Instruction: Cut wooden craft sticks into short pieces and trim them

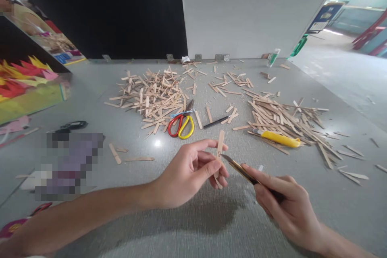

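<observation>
Pinched between the thumb and fingers of my left hand [193, 169] is a wooden craft stick [221, 142], held tilted above the table with a small dark mark on its face. My right hand [287, 205] is closed around a craft knife [242, 169]. The blade's tip is at the stick's edge, close to the mark; whether it touches I cannot tell. Beyond my hands lie scissors [183, 123] with one red and one yellow handle, a black pen [217, 121] and a few short sticks.
A big heap of craft sticks [157, 92] lies at centre left, another pile [275, 113] at right with a yellow utility knife [279, 138] on it. A glue stick [273, 57] stands by the upright panel [242, 12]. Folded coloured paper [24, 78] is at far left; a person sits behind.
</observation>
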Demonstrator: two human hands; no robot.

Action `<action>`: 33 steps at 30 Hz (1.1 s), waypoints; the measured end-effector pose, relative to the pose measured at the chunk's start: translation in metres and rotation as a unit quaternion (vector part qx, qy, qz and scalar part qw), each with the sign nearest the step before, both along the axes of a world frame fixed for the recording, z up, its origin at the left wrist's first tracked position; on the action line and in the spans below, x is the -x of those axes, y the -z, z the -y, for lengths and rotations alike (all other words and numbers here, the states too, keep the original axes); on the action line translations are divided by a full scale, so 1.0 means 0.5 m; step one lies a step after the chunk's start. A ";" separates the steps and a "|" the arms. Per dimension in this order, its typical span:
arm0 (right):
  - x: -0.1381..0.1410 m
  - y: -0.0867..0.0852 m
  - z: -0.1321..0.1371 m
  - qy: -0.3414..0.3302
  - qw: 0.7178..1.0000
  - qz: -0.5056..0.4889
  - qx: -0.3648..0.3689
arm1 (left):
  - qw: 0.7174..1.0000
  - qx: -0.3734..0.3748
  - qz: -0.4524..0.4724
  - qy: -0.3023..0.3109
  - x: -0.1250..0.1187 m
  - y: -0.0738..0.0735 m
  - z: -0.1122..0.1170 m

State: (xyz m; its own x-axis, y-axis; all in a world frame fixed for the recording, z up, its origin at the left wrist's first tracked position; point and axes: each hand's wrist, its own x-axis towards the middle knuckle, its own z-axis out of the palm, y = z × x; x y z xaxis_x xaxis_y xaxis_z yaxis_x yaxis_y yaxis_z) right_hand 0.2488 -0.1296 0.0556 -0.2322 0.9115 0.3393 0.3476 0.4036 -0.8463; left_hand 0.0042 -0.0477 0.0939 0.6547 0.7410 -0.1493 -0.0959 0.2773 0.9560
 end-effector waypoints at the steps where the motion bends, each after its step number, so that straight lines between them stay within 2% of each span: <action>1: -0.002 0.005 0.000 -0.004 1.000 -0.008 0.009 | 1.000 0.006 0.008 0.003 0.001 0.000 -0.002; 4: -0.003 0.016 -0.002 -0.010 0.999 -0.024 0.030 | 0.999 0.034 0.031 0.018 0.001 0.000 -0.004; 8: -0.001 0.008 -0.009 -0.002 1.000 -0.013 -0.001 | 0.996 0.067 0.032 0.051 -0.001 0.002 0.002; 14: -0.004 -0.031 -0.005 0.059 0.991 0.059 -0.106 | 1.000 -0.002 0.003 0.002 0.000 -0.001 0.014; 18: 0.001 -0.039 -0.001 0.066 0.984 0.104 -0.131 | 1.000 -0.016 -0.016 -0.010 0.003 -0.004 0.015; 23: 0.008 -0.040 -0.005 0.054 0.978 0.125 -0.157 | 0.997 -0.055 -0.054 -0.016 0.005 -0.002 0.016; 27: 0.008 -0.036 -0.005 0.058 0.973 0.138 -0.178 | 0.996 -0.079 -0.044 -0.025 0.007 -0.003 0.012; 33: 0.004 -0.011 0.000 0.085 0.963 0.150 -0.207 | 0.994 -0.062 -0.086 -0.040 0.010 -0.001 0.005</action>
State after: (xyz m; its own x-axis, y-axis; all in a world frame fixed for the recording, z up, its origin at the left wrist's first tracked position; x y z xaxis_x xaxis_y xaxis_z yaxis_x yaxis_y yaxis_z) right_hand 0.2466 -0.1295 0.0610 -0.2351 0.7466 0.6223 0.6421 0.6000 -0.4773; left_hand -0.0010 -0.0502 0.0942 0.5664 0.8089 -0.1580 0.0542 0.1547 0.9865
